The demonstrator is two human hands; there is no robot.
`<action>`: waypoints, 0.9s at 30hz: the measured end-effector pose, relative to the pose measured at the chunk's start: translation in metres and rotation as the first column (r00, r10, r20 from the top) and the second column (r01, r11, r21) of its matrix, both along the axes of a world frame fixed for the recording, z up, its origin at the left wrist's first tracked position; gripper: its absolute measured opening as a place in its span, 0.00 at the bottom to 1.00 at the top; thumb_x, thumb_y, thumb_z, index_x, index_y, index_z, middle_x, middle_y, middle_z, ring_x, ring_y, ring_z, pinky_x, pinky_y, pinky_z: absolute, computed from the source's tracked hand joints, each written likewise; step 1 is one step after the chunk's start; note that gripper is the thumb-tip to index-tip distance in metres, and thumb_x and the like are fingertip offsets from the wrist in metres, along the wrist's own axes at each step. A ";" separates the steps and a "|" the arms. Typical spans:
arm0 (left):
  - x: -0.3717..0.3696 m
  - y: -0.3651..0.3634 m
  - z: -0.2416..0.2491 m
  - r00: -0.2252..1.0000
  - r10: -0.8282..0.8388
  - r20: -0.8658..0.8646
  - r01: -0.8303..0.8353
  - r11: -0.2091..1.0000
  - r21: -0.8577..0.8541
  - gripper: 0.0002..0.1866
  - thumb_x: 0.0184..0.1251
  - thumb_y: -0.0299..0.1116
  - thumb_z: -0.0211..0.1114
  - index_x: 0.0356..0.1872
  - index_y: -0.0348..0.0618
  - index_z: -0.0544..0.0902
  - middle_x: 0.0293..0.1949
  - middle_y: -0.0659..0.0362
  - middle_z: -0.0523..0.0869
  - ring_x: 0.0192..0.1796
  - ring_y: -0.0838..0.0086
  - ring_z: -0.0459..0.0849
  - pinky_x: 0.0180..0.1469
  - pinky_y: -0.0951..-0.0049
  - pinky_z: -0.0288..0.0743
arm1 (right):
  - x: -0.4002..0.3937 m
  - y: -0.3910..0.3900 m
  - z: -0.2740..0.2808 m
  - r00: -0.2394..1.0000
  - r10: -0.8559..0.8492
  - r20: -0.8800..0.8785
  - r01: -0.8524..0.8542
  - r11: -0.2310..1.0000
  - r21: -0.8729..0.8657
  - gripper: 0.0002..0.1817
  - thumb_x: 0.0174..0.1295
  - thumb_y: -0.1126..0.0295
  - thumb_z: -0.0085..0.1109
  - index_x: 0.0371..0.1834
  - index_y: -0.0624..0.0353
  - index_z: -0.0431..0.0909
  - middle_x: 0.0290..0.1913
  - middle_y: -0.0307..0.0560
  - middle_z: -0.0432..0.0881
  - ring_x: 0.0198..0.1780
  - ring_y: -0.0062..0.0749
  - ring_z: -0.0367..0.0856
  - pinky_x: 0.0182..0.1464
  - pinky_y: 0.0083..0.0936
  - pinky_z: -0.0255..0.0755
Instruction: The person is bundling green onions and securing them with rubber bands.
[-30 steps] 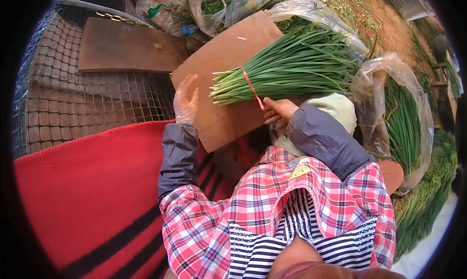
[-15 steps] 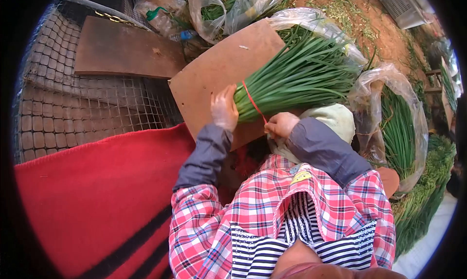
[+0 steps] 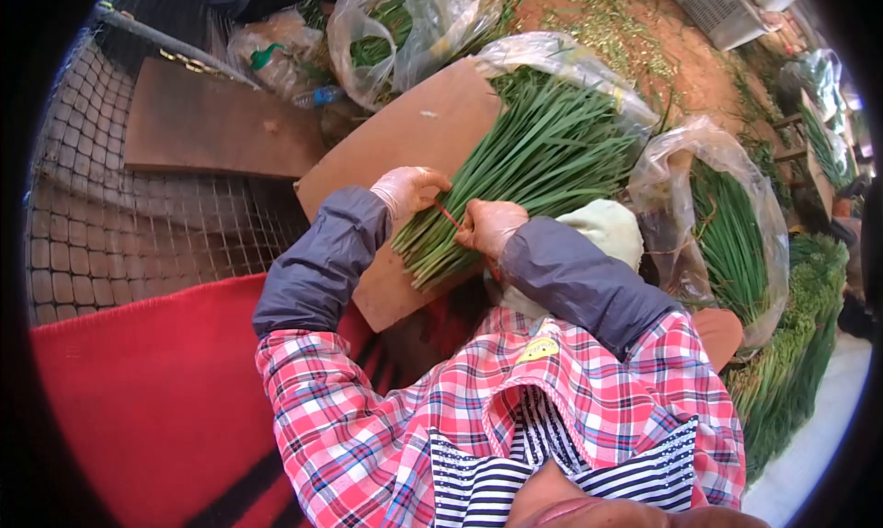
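A thick bundle of long green garlic chives (image 3: 552, 137) lies across a brown board (image 3: 405, 132), stem ends pointing down and left. A thin red tie (image 3: 449, 217) crosses over the stems between my hands. My left hand (image 3: 409, 189) is at the bundle's upper left side, fingers pinched on one part of the tie. On the near side of the bundle, my right hand (image 3: 494, 226) is closed on another part, with a red end hanging below it. Whether the tie runs fully round underneath is hidden.
An open plastic bag of green stalks (image 3: 731, 234) stands at right, beside a loose heap (image 3: 791, 344). Another clear bag (image 3: 400, 40) is at the back. Black mesh (image 3: 83, 206), a second board (image 3: 216, 119) and a red blanket (image 3: 147, 372) lie left.
My left hand has left the pale stem ends and now pinches the tie. The stem ends show further past the tie, towards the lower left. The whole view has shifted slightly.
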State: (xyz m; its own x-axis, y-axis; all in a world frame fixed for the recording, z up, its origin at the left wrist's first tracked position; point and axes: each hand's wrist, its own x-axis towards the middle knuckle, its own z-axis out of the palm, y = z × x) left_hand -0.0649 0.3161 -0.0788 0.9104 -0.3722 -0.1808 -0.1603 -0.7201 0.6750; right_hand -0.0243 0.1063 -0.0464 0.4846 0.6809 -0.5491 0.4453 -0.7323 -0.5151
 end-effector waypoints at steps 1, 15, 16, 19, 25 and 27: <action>0.008 -0.001 0.002 0.998 -0.061 -0.026 0.060 0.998 -0.011 0.19 0.47 0.25 0.61 0.45 0.45 0.78 0.45 0.53 0.79 0.46 0.55 0.77 0.49 0.63 0.72 | 0.000 -0.001 0.000 1.000 0.013 0.006 -0.013 1.000 -0.004 0.19 0.49 0.51 0.63 0.34 0.54 0.76 0.30 0.48 0.81 0.38 0.43 0.81 0.41 0.36 0.72; 0.019 -0.026 0.022 0.917 -0.398 0.025 0.345 0.822 0.453 0.08 0.45 0.28 0.61 0.29 0.41 0.77 0.34 0.51 0.78 0.41 0.55 0.79 0.40 0.60 0.74 | -0.005 0.009 0.001 0.996 0.063 0.058 -0.056 0.993 -0.100 0.19 0.47 0.60 0.60 0.38 0.62 0.74 0.34 0.53 0.81 0.40 0.46 0.81 0.42 0.38 0.74; 0.020 -0.027 0.021 0.913 -0.407 0.027 0.350 0.815 0.461 0.07 0.45 0.29 0.60 0.29 0.41 0.77 0.33 0.51 0.78 0.41 0.56 0.79 0.40 0.60 0.74 | -0.003 0.009 0.006 0.997 0.075 0.037 -0.072 0.993 -0.090 0.19 0.47 0.62 0.59 0.39 0.63 0.74 0.34 0.54 0.82 0.41 0.47 0.81 0.42 0.38 0.74; 0.024 -0.032 0.017 0.902 -0.425 0.074 0.337 0.802 0.493 0.06 0.46 0.30 0.59 0.28 0.42 0.78 0.31 0.52 0.80 0.39 0.56 0.80 0.40 0.60 0.74 | -0.004 0.012 0.001 0.998 0.048 0.046 -0.041 0.988 -0.148 0.19 0.47 0.63 0.59 0.41 0.63 0.74 0.35 0.55 0.82 0.41 0.47 0.81 0.43 0.38 0.74; 0.022 -0.034 0.017 0.979 -0.205 0.005 0.182 0.881 0.436 0.08 0.46 0.29 0.60 0.30 0.43 0.79 0.29 0.51 0.81 0.37 0.54 0.81 0.38 0.59 0.75 | 0.014 0.007 -0.001 0.995 0.096 -0.001 -0.096 0.995 -0.009 0.11 0.47 0.67 0.54 0.33 0.58 0.79 0.34 0.55 0.82 0.41 0.43 0.81 0.43 0.34 0.74; 0.011 -0.028 0.015 0.999 0.014 -0.040 0.001 0.932 0.363 0.11 0.48 0.28 0.60 0.35 0.43 0.81 0.34 0.50 0.83 0.40 0.53 0.81 0.40 0.60 0.75 | 0.022 -0.013 -0.019 0.895 -0.191 -0.404 0.278 0.946 0.168 0.10 0.49 0.67 0.55 0.32 0.61 0.78 0.27 0.49 0.82 0.27 0.31 0.82 0.31 0.29 0.76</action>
State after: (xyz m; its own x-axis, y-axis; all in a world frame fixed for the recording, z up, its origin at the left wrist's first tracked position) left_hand -0.0541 0.2883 -0.0635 0.9013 -0.2682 -0.3401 -0.1325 -0.9183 0.3731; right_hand -0.0018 0.0938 -0.0651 0.4305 0.6957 -0.5750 0.0147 -0.6424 -0.7662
